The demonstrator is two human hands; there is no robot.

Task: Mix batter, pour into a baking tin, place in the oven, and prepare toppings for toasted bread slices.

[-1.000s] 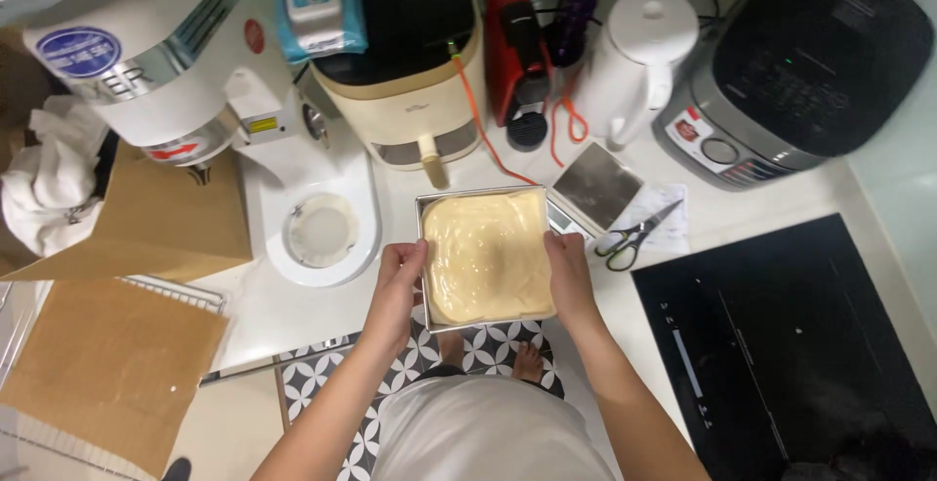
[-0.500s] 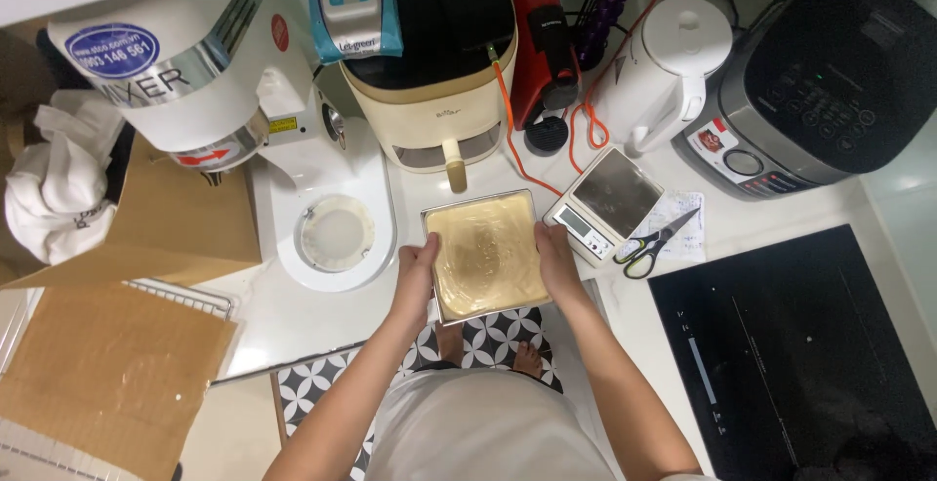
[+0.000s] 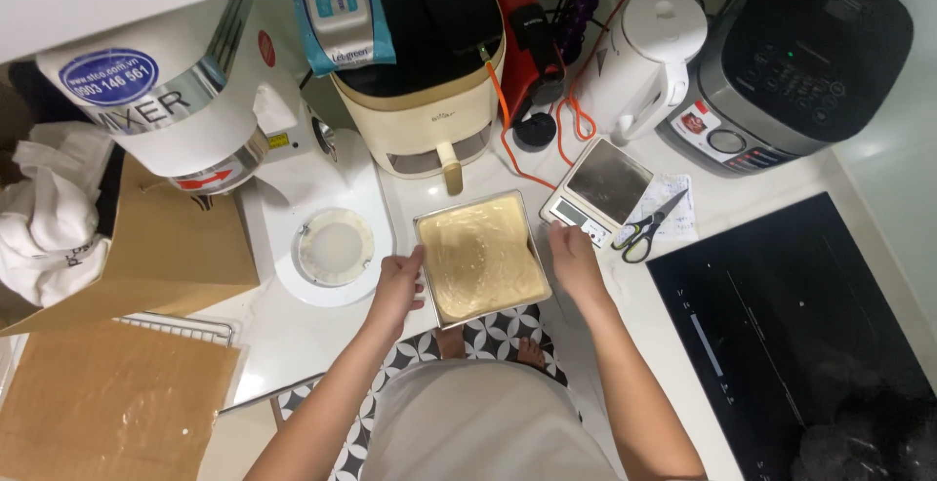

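A square metal baking pan (image 3: 480,257) filled with smooth pale batter sits at the counter's front edge, right in front of me. My left hand (image 3: 398,286) grips its left rim, thumb on the edge. On the other side, my right hand (image 3: 574,261) presses against the right rim with its fingers pointing away from me. Both forearms reach in from the bottom of the view.
A white stand mixer (image 3: 195,100) and its base (image 3: 335,247) stand left of the pan, with a cream air fryer (image 3: 429,81) behind. To the right are a small kitchen scale (image 3: 597,191), scissors (image 3: 649,227), a white kettle (image 3: 649,52), a rice cooker (image 3: 800,61) and a black hob (image 3: 791,335). A cardboard box (image 3: 156,247) and brown parchment (image 3: 107,403) lie left.
The view has tilted so the pan and hands sit lower and larger. Both hands stay at the pan's sides; the pan has shifted slightly toward the scale.
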